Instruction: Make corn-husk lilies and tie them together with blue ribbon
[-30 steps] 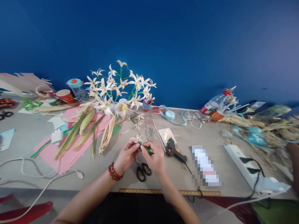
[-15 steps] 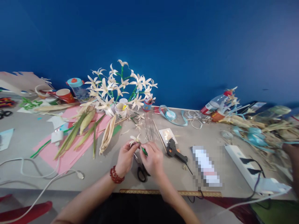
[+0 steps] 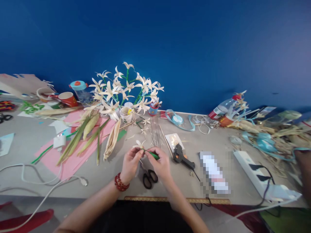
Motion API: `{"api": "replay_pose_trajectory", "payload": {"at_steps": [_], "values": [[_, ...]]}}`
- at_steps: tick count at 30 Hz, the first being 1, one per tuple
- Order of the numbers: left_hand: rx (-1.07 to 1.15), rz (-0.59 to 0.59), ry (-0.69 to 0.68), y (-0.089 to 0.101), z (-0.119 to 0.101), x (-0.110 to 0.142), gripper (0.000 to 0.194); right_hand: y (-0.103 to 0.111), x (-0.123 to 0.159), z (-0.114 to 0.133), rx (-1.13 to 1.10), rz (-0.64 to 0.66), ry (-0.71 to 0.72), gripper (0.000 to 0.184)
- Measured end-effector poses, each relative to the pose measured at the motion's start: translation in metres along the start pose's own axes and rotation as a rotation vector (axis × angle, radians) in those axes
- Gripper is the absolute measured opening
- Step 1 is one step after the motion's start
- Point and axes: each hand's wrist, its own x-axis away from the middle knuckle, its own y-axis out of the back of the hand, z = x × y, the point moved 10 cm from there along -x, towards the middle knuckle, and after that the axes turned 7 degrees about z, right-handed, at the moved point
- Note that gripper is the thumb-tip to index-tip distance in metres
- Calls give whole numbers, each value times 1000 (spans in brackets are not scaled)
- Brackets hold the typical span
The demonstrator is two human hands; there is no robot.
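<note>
Between the thumb and fingertips of my left hand (image 3: 130, 162) is a cream-coloured artificial flower (image 3: 139, 144), its petals pointing away from me. My right hand (image 3: 159, 165) is closed close beside it, gripping a green item (image 3: 155, 156) that looks like a roll of tape, partly covered by the fingers. The fingertips of both hands nearly meet at the flower's base, where the stem is mostly hidden. Black-handled scissors (image 3: 147, 179) lie on the table just below my hands.
A bunch of similar flowers (image 3: 111, 92) stands in a cup at the back. Right of my hands lie a glue gun (image 3: 182, 157), a blurred-out phone-like object (image 3: 215, 173) and a power strip (image 3: 252, 174). Corn husks (image 3: 113, 139) and pink paper (image 3: 52, 161) spread leftward.
My right hand has turned slightly, showing more of the green item, which shifted a little right. The flower in my left hand has rotated. More of the scissors shows.
</note>
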Motion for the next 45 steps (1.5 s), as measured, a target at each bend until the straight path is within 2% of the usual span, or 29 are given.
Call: {"api": "replay_pose_trajectory", "payload": {"at_steps": [4,7,13,20,30,35,39,42,45], "values": [[47,21,22,-3,1,0,12,-5,-3,-24,-245,72,-159,14],[92,61,27,-10,-2,-1,13,-7,-2,-31,-341,107,-218,17],[154,73,90,-19,-3,-1,15,-13,-2,-24,-404,152,-177,20],[159,109,86,-21,-2,0,17,-13,0,-25,-422,133,-152,17],[192,125,106,-23,-2,-1,17,-12,3,-23,-504,24,-131,19],[203,121,102,-20,2,-2,15,-1,4,-20,-396,-64,-79,12],[211,147,104,-23,5,-1,18,11,7,4,-133,-132,75,6],[205,127,120,-22,7,-1,19,11,11,21,26,-129,195,6],[186,141,128,-23,6,0,17,10,13,21,0,-115,204,6]]}}
